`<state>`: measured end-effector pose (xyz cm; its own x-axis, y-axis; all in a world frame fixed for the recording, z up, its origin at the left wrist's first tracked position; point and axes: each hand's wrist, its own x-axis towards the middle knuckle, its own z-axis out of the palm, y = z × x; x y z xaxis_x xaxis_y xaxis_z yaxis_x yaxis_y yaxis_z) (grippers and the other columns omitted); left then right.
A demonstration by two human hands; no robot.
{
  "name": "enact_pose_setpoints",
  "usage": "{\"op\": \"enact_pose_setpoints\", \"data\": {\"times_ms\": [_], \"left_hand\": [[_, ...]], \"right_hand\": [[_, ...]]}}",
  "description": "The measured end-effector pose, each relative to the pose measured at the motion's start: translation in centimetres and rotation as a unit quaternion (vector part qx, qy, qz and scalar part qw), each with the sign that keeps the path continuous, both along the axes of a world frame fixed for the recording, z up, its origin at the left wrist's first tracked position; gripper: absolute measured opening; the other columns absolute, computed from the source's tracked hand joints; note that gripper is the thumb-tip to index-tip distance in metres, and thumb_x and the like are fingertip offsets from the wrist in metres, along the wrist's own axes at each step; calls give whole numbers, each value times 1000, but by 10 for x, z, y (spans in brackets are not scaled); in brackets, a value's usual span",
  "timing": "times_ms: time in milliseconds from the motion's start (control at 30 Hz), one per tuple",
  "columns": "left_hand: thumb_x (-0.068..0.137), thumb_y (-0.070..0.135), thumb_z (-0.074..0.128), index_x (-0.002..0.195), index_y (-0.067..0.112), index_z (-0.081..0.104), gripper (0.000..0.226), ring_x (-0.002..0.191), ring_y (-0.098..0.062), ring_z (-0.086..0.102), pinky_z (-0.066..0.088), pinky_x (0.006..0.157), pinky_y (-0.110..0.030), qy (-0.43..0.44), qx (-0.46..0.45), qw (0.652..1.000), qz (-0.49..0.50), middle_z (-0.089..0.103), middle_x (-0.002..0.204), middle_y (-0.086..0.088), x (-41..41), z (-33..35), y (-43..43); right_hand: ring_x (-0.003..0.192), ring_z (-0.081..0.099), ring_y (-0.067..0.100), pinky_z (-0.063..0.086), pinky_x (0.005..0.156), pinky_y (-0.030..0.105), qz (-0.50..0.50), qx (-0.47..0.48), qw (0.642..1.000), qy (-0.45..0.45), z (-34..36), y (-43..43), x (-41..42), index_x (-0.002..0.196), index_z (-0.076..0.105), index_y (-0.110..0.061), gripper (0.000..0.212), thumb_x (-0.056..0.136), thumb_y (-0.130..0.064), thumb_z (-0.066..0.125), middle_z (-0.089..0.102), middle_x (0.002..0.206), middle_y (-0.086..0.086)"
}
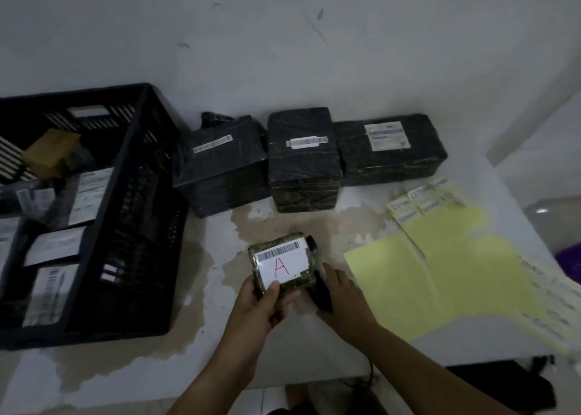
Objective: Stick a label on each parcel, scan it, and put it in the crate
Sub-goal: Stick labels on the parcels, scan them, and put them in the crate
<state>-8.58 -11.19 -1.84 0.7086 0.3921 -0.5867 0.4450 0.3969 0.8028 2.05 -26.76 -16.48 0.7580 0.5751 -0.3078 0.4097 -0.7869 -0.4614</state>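
My left hand [263, 301] holds a small dark parcel [303, 281] above the table; its white label shows a barcode and a red letter A. My right hand [341, 295] is wrapped around a black handheld scanner [318, 298], whose head pokes out behind the parcel's right edge. A black plastic crate [132, 226] stands at the left with several labelled parcels inside. Three larger black wrapped parcels [220, 163] [303, 163] [390, 150] sit in a row against the wall, each with a white barcode label. Yellow label sheets [440, 273] lie at the right.
The white table [207, 289] has stained, peeling patches around its middle. The wall runs close behind the parcels. The table's right edge falls off beside the yellow sheets, with a purple object [570, 260] beyond it. A dark cable [371, 373] hangs at the front edge.
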Motion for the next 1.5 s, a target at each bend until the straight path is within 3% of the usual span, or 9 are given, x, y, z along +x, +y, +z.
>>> {"op": "enact_pose_setpoints", "data": {"times_ms": [133, 233, 400, 667, 800, 900, 1100, 1300, 1500], "left_hand": [[107, 17, 47, 129, 31, 56, 27, 102, -16, 75, 55, 74, -27, 12, -20, 1000, 10, 72, 124, 4, 19, -3, -24], [106, 19, 49, 123, 34, 58, 24, 101, -17, 75, 54, 76, -30, 24, -32, 999, 18, 73, 122, 5, 36, -8, -45], [106, 19, 49, 132, 28, 56, 28, 99, -18, 76, 53, 74, -31, 38, -37, 998, 22, 73, 124, 0, 56, -17, -80], [107, 17, 48, 129, 33, 58, 29, 98, -17, 76, 51, 78, -36, 58, -46, 997, 29, 76, 115, 7, 85, -26, -141], [106, 15, 50, 124, 34, 60, 29, 98, -19, 76, 50, 78, -36, 62, -46, 997, 24, 77, 113, 7, 101, -24, -162], [106, 16, 50, 120, 36, 59, 27, 98, -17, 76, 51, 80, -35, 61, -31, 998, 13, 78, 106, 13, 112, -17, -174], [106, 18, 49, 120, 34, 59, 24, 97, -16, 76, 52, 80, -34, 54, -12, 998, 11, 78, 104, 14, 131, -5, -190], [105, 19, 51, 122, 34, 59, 24, 99, -17, 76, 50, 79, -34, 65, -11, 997, 31, 78, 110, 10, 134, -1, -195], [105, 19, 52, 121, 36, 59, 25, 99, -17, 76, 49, 78, -34, 75, -10, 996, 47, 78, 111, 8, 135, -1, -198]], "right_hand": [[130, 41, 21, 39, 103, 34, 7, 28, 999, 15, 12, -48, -8, 156, 7, -28, 83, 92, -51, 54, 27, 153, -4], [134, 37, 16, 36, 105, 32, -16, 52, 998, 44, 20, -95, -5, 155, 7, -36, 73, 96, -54, 45, 28, 152, -10], [129, 45, 13, 44, 101, 32, -95, 45, 992, 67, 25, -177, 9, 151, 16, -41, 65, 97, -45, 52, 39, 147, -14], [113, 52, 13, 45, 92, 27, -195, 66, 975, 80, 27, -260, 49, 147, 33, -34, 57, 96, -32, 60, 50, 136, -10], [100, 58, 12, 46, 80, 27, -233, 139, 962, 44, 26, -275, 101, 141, 45, -26, 55, 91, -21, 67, 59, 126, -5], [100, 60, 15, 47, 81, 30, -261, 170, 950, 16, 25, -276, 159, 138, 48, -19, 51, 91, -18, 68, 59, 127, -1], [114, 57, 24, 41, 91, 28, -233, 157, 960, 1, 19, -268, 250, 135, 50, -11, 48, 90, -13, 64, 49, 136, 9], [95, 64, 32, 50, 84, 37, -130, 56, 990, -18, 0, -263, 283, 124, 58, -8, 38, 85, -6, 60, 37, 148, 8], [110, 58, 34, 52, 87, 40, -64, -24, 996, -55, -9, -263, 287, 135, 54, -9, 47, 88, -8, 54, 40, 146, 8]]}}
